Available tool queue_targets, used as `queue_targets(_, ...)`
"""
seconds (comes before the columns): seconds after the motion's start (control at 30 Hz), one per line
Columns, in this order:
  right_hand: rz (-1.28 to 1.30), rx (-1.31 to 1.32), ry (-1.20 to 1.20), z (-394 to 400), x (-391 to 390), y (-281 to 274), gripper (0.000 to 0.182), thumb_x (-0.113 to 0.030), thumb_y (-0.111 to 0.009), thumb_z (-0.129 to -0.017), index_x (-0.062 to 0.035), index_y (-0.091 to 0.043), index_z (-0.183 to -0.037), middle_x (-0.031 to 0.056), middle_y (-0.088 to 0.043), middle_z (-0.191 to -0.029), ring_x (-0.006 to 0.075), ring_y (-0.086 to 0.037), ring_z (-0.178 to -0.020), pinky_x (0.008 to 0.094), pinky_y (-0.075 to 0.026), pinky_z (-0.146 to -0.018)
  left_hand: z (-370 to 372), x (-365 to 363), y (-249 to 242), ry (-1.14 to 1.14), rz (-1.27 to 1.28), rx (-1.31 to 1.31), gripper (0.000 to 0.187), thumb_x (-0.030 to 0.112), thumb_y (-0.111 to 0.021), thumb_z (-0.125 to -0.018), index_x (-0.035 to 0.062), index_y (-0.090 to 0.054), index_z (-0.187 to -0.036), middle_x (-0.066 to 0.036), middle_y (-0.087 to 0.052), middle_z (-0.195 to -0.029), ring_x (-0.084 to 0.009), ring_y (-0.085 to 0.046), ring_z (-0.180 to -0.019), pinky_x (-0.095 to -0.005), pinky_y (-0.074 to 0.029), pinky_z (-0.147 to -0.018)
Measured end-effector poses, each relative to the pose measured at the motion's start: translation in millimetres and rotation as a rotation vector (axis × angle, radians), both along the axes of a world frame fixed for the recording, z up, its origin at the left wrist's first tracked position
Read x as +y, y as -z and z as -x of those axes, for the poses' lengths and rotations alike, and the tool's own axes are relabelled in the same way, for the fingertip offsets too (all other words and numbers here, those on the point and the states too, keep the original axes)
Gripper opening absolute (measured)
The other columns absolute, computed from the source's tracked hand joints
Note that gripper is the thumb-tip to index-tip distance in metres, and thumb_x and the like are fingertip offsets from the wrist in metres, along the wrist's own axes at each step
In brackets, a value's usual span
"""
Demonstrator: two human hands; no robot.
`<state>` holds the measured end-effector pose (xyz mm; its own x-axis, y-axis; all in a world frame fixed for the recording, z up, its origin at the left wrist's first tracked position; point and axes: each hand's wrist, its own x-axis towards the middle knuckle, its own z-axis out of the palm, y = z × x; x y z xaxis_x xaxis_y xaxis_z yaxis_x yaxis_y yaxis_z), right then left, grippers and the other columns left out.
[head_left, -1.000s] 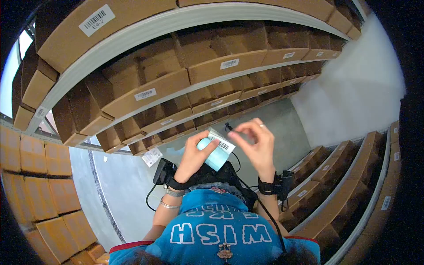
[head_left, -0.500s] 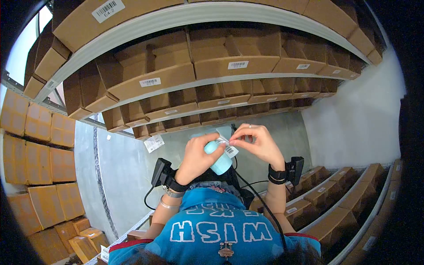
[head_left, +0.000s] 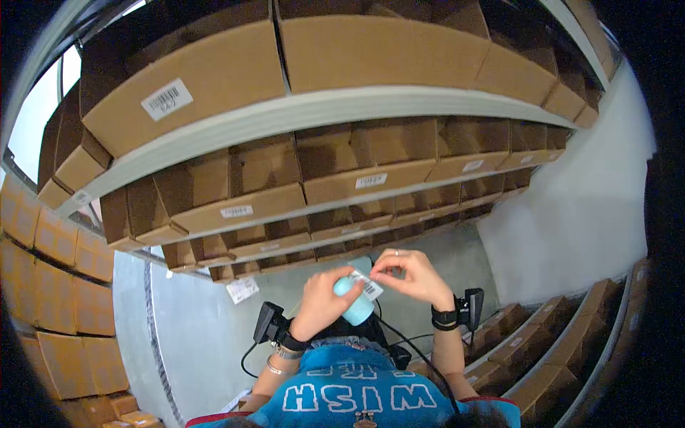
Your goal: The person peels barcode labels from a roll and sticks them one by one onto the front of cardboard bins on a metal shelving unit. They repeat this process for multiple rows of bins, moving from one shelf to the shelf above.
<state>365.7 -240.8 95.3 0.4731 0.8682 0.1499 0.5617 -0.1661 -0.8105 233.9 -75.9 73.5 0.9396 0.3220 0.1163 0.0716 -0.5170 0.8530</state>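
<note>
A light blue rounded cylindrical item (head_left: pixel 357 312) is wrapped in the fingers of my left hand (head_left: pixel 322 303), its thumb lying across the near side. Against its right side sits a white barcode label (head_left: pixel 369 288), tilted. My right hand (head_left: pixel 417 279) is closed in a pinch, thumb and index fingertips right at the label's upper edge. Beyond the fingers, a flat light blue piece (head_left: pixel 362 265) shows partly. Both hands are held in front of my body, over the floor.
Shelves of open cardboard bins (head_left: pixel 385 53) with barcode stickers rise ahead. More bins (head_left: pixel 546 357) line the right side. Stacked cartons (head_left: pixel 61 299) stand at left. A white paper (head_left: pixel 242 289) lies on the floor below the shelves. A black cable (head_left: pixel 414 349) runs past my right forearm.
My view has tilted upward, so the shelves and hands appear lower. The left hand keeps its hold on the blue item, and the right hand stays pinched at the label.
</note>
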Motion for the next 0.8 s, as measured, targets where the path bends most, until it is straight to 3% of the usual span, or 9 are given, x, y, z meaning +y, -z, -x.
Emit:
queue_targets(0.1,0.015,-0.062,0.025,-18,13,-10,0.011,-0.013,-0.069,-0.080,-0.0029,-0.068,-0.085,0.0078,-0.065,-0.082,0.0186,-0.062,-0.072,0.0290,-0.048,-0.063,-16,13,-2,0.002,0.068,0.011,0.028,0.028,-0.066,-0.079,0.0045,-0.068,-0.094,-0.020,-0.066,-0.083,-0.0382,-0.063,-0.079,-0.0405,-0.051,-0.067)
queue_targets(0.3,-0.092,-0.292,0.187,-59,23,-63,0.006,-0.006,-0.069,-0.076,-0.0028,-0.066,-0.081,0.0073,-0.064,-0.079,0.0179,-0.061,-0.069,0.0269,-0.049,-0.062,-41,42,-9,0.017,0.245,0.012,0.023,0.021,-0.067,-0.081,0.0028,-0.067,-0.094,-0.016,-0.067,-0.078,-0.0244,-0.067,-0.073,-0.0323,-0.049,-0.067)
queue_targets(0.33,-0.165,-0.445,0.251,-70,22,-72,0.007,-0.005,-0.069,-0.075,-0.0035,-0.066,-0.080,0.0078,-0.064,-0.078,0.0188,-0.062,-0.069,0.0273,-0.048,-0.061,-45,49,-1,0.044,0.288,0.002,0.023,0.021,-0.067,-0.082,0.0019,-0.067,-0.095,-0.012,-0.068,-0.079,-0.0166,-0.064,-0.073,-0.0301,-0.049,-0.067)
queue_targets(0.37,-0.237,-0.620,0.341,-76,23,-87,0.006,-0.007,-0.070,-0.075,-0.0059,-0.065,-0.077,0.0084,-0.064,-0.078,0.0235,-0.062,-0.069,0.0314,-0.048,-0.061,-50,54,2,0.050,0.295,0.000,0.023,0.021,-0.067,-0.082,0.0016,-0.067,-0.095,-0.012,-0.068,-0.080,-0.0159,-0.064,-0.074,-0.0298,-0.048,-0.067)
queue_targets(0.5,-0.514,-1.305,0.587,-97,32,-131,0.019,-0.008,-0.077,-0.068,-0.0101,-0.070,-0.086,0.0022,-0.065,-0.081,0.0184,-0.060,-0.067,0.0279,-0.047,-0.060,-64,69,8,0.054,0.328,0.036,0.026,0.022,-0.068,-0.083,-0.0012,-0.067,-0.096,-0.010,-0.069,-0.082,-0.0131,-0.062,-0.075,-0.0279,-0.048,-0.068)
queue_targets(0.53,-0.551,-1.493,0.568,-101,32,-136,0.027,-0.007,-0.074,-0.068,-0.0117,-0.072,-0.095,-0.0012,-0.065,-0.091,0.0148,-0.056,-0.066,0.0255,-0.046,-0.060,-67,71,8,0.042,0.335,0.060,0.027,0.022,-0.068,-0.083,-0.0020,-0.066,-0.096,-0.011,-0.068,-0.082,-0.0130,-0.062,-0.075,-0.0277,-0.048,-0.068)
queue_targets(0.67,-0.431,-1.815,0.465,-118,40,-157,0.034,-0.004,-0.064,-0.069,-0.0117,-0.073,-0.102,-0.0032,-0.062,-0.106,0.0109,-0.051,-0.069,0.0225,-0.044,-0.058,-76,69,3,0.010,0.355,0.095,0.030,0.022,-0.068,-0.083,-0.0045,-0.065,-0.095,-0.012,-0.068,-0.080,-0.0137,-0.062,-0.074,-0.0274,-0.048,-0.067)
queue_targets(0.8,-0.419,-1.920,0.406,-145,49,-164,0.036,-0.005,-0.064,-0.068,-0.0108,-0.073,-0.102,-0.0026,-0.062,-0.104,0.0104,-0.049,-0.069,0.0216,-0.042,-0.057,-86,63,3,-0.046,0.261,0.029,0.033,0.024,-0.068,-0.082,-0.0056,-0.065,-0.094,-0.014,-0.067,-0.081,-0.0162,-0.063,-0.074,-0.0290,-0.048,-0.068)
